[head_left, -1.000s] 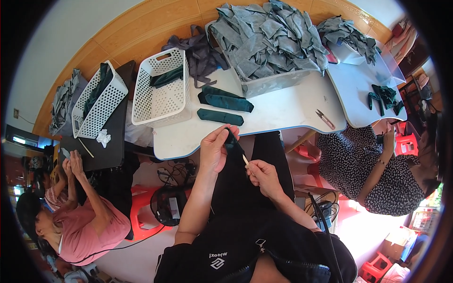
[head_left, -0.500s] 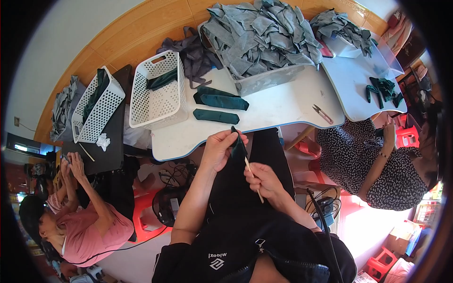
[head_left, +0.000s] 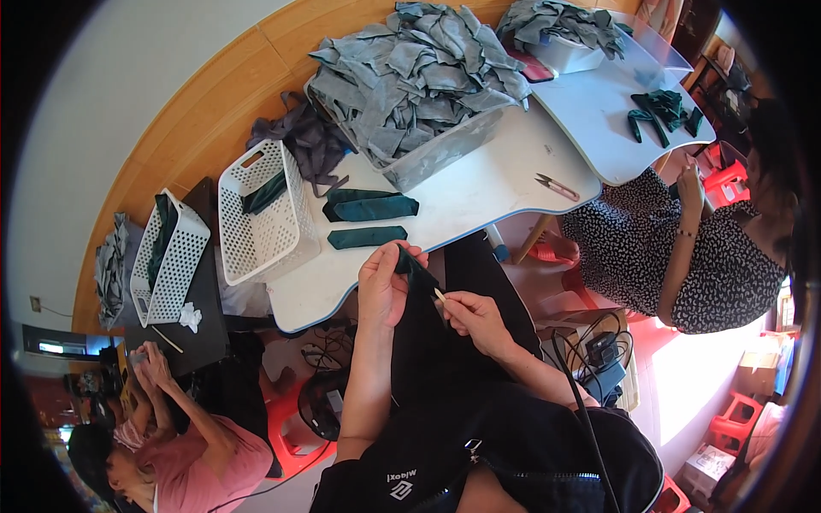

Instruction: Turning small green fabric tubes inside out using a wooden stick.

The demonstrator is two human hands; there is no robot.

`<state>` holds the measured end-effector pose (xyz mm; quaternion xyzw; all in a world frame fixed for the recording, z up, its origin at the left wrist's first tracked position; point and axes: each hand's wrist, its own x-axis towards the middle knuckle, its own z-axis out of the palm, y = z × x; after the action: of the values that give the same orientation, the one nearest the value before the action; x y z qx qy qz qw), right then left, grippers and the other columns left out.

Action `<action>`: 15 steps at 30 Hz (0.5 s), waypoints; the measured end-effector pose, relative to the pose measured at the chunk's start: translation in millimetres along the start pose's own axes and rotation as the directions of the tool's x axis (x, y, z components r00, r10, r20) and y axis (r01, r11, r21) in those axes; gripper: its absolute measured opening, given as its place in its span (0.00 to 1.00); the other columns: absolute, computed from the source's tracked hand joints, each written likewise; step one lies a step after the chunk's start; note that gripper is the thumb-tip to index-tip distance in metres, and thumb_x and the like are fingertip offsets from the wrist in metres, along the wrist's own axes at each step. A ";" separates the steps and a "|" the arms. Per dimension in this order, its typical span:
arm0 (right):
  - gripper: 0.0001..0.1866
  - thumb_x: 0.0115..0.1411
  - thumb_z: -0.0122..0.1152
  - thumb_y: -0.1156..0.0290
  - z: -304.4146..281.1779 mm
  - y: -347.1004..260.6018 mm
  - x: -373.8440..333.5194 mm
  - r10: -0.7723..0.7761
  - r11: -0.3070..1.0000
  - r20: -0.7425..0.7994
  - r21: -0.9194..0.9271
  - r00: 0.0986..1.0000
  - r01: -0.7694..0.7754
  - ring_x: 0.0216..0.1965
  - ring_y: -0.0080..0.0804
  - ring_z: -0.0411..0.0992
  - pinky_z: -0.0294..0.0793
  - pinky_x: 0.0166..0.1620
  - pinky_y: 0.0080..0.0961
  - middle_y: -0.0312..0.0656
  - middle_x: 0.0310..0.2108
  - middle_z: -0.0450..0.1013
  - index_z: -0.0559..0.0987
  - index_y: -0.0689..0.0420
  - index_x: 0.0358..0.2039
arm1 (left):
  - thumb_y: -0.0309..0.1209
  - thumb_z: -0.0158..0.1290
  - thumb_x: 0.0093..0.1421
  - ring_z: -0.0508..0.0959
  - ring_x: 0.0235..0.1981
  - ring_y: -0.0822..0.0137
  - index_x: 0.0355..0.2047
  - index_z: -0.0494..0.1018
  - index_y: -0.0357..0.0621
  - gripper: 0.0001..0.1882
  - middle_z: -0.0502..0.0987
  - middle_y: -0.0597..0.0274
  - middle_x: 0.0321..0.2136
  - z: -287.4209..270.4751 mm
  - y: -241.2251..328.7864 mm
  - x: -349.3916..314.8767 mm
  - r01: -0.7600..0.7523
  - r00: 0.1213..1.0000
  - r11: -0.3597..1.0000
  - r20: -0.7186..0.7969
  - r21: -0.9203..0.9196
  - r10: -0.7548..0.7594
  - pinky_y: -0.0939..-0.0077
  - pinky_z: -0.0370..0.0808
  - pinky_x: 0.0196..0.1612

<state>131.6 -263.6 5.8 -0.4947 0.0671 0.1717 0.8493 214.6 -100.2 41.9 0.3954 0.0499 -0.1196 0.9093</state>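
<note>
My left hand [head_left: 384,286] pinches one end of a dark green velvet strip [head_left: 416,275] above my lap. My right hand [head_left: 479,323] has its fingers closed round a thin pale wooden stick [head_left: 440,295]. The stick's tip lies at the strip's lower end; whether it is inside the cloth I cannot tell. Beyond my hands, on the white table [head_left: 479,198], lie a flat green strip [head_left: 368,237] and a small stack of green strips [head_left: 374,206].
A bin [head_left: 445,154] heaped with grey-backed cloth pieces stands at the back. To the left is a white basket [head_left: 295,244] holding green cloth; thread snips [head_left: 558,185] lie on the right. Co-workers sit left and right, with a black table [head_left: 201,338] on the left.
The view has turned, shifting the table leftward. The strip now hangs more opened out from my left hand. My right hand sits nearer the stick's tip, and less of the stick shows.
</note>
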 end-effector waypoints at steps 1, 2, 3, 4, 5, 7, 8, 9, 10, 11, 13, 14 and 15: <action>0.11 0.65 0.53 0.68 -0.9 0.5 -1.8 -0.002 1.000 0.006 -0.005 1.000 0.002 0.19 0.10 0.57 0.53 0.20 0.09 0.29 0.24 0.67 0.78 0.62 0.40 | 0.34 0.50 0.64 0.80 0.35 0.60 0.39 0.73 0.36 0.12 0.78 0.53 0.34 0.2 -1.4 -0.3 -0.003 1.000 1.000 0.010 0.008 0.003 0.66 0.79 0.43; 0.12 0.65 0.53 0.67 -1.5 1.2 -3.3 0.001 1.000 0.003 0.004 1.000 -0.001 0.19 0.10 0.57 0.53 0.20 0.09 0.29 0.24 0.67 0.78 0.62 0.41 | 0.33 0.49 0.65 0.80 0.34 0.60 0.39 0.73 0.34 0.12 0.78 0.53 0.33 0.6 -3.1 -0.9 0.002 1.000 1.000 0.006 0.010 -0.002 0.67 0.79 0.43; 0.12 0.65 0.53 0.67 -1.7 2.3 -4.4 -0.027 0.998 0.004 -0.047 1.000 0.027 0.18 0.10 0.57 0.53 0.20 0.10 0.29 0.23 0.67 0.78 0.62 0.41 | 0.32 0.49 0.65 0.80 0.34 0.61 0.39 0.73 0.33 0.12 0.78 0.52 0.32 0.9 -4.8 -1.5 0.001 1.000 1.000 0.000 -0.009 -0.001 0.68 0.79 0.42; 0.12 0.65 0.53 0.67 -2.3 3.2 -5.3 -0.052 0.995 -0.005 -0.086 0.999 0.052 0.18 0.10 0.56 0.52 0.19 0.10 0.29 0.23 0.66 0.77 0.62 0.40 | 0.31 0.49 0.65 0.80 0.34 0.61 0.38 0.73 0.33 0.11 0.78 0.53 0.32 1.3 -6.5 -2.2 0.004 1.000 0.997 -0.003 0.071 -0.004 0.68 0.79 0.42; 0.12 0.65 0.52 0.67 -3.2 4.2 -6.0 -0.066 0.991 -0.005 -0.119 0.998 0.065 0.18 0.10 0.55 0.52 0.19 0.10 0.29 0.23 0.66 0.77 0.62 0.40 | 0.30 0.49 0.64 0.80 0.34 0.62 0.38 0.73 0.32 0.11 0.78 0.53 0.31 1.3 -8.1 -2.9 0.002 1.000 0.992 -0.012 0.130 -0.001 0.69 0.79 0.42; 0.11 0.65 0.52 0.67 -6.6 4.8 -5.6 0.123 0.969 0.109 0.202 0.986 -0.143 0.17 0.10 0.54 0.51 0.18 0.10 0.29 0.23 0.65 0.77 0.62 0.39 | 0.29 0.50 0.64 0.80 0.34 0.62 0.38 0.73 0.32 0.11 0.78 0.53 0.30 0.4 -9.3 -2.7 0.025 1.000 0.978 -0.020 0.205 -0.022 0.70 0.78 0.42; 0.11 0.65 0.52 0.67 -7.7 5.0 -5.0 0.201 0.895 0.209 0.357 0.957 -0.266 0.16 0.10 0.53 0.50 0.18 0.11 0.29 0.22 0.65 0.76 0.62 0.39 | 0.29 0.50 0.64 0.80 0.34 0.63 0.38 0.73 0.32 0.10 0.78 0.53 0.30 0.0 -9.7 -2.2 0.051 0.999 0.973 -0.018 0.227 -0.049 0.70 0.78 0.42; 0.11 0.65 0.52 0.67 -8.8 4.9 -4.1 0.243 0.853 0.233 0.411 0.941 -0.322 0.16 0.10 0.52 0.50 0.17 0.11 0.29 0.23 0.65 0.76 0.62 0.39 | 0.28 0.51 0.63 0.80 0.34 0.63 0.38 0.73 0.31 0.10 0.78 0.53 0.30 -0.2 -9.8 -0.7 0.060 0.998 0.972 -0.004 0.226 -0.060 0.71 0.78 0.41; 0.11 0.65 0.52 0.67 -9.4 4.7 -3.5 0.279 0.797 0.272 0.470 0.921 -0.380 0.16 0.10 0.52 0.49 0.17 0.11 0.30 0.23 0.64 0.76 0.63 0.38 | 0.28 0.51 0.63 0.80 0.34 0.63 0.38 0.73 0.32 0.10 0.78 0.53 0.30 0.0 -10.2 1.4 0.069 0.998 0.966 -0.010 0.249 -0.069 0.71 0.78 0.41; 0.11 0.65 0.52 0.67 -10.1 3.7 -2.5 0.327 0.732 0.269 0.533 0.906 -0.423 0.15 0.10 0.51 0.48 0.17 0.11 0.30 0.23 0.64 0.75 0.63 0.38 | 0.28 0.51 0.63 0.80 0.34 0.63 0.38 0.73 0.32 0.10 0.78 0.53 0.30 1.1 -11.1 4.8 0.068 0.998 0.966 -0.003 0.249 -0.069 0.72 0.78 0.41; 0.11 0.65 0.52 0.67 -11.3 0.7 0.1 0.219 0.832 0.183 0.478 0.958 -0.281 0.16 0.11 0.52 0.49 0.17 0.10 0.30 0.23 0.65 0.75 0.63 0.39 | 0.28 0.50 0.64 0.80 0.34 0.63 0.39 0.73 0.32 0.10 0.79 0.53 0.31 6.3 -16.2 13.7 0.096 0.995 0.964 0.012 0.249 -0.102 0.71 0.77 0.42; 0.12 0.65 0.52 0.66 -12.8 -1.8 1.6 0.204 0.861 0.101 0.455 0.974 -0.227 0.16 0.11 0.52 0.49 0.17 0.10 0.30 0.23 0.65 0.75 0.63 0.39 | 0.29 0.49 0.65 0.80 0.35 0.63 0.42 0.72 0.33 0.11 0.78 0.52 0.34 10.6 -20.0 19.6 0.126 0.990 0.963 0.034 0.239 -0.138 0.70 0.77 0.42; 0.11 0.65 0.52 0.66 -14.5 -5.1 4.2 0.123 0.886 0.049 0.445 0.991 -0.132 0.16 0.11 0.52 0.49 0.17 0.10 0.30 0.24 0.65 0.75 0.62 0.39 | 0.30 0.48 0.65 0.80 0.36 0.63 0.43 0.71 0.33 0.11 0.78 0.52 0.35 16.3 -25.6 25.8 0.115 0.988 0.970 0.077 0.216 -0.134 0.70 0.77 0.43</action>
<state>138.2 -277.4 1.5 -0.2791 0.1290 0.2117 0.9277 232.9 -133.6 30.1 0.4799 0.0203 -0.1989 0.8543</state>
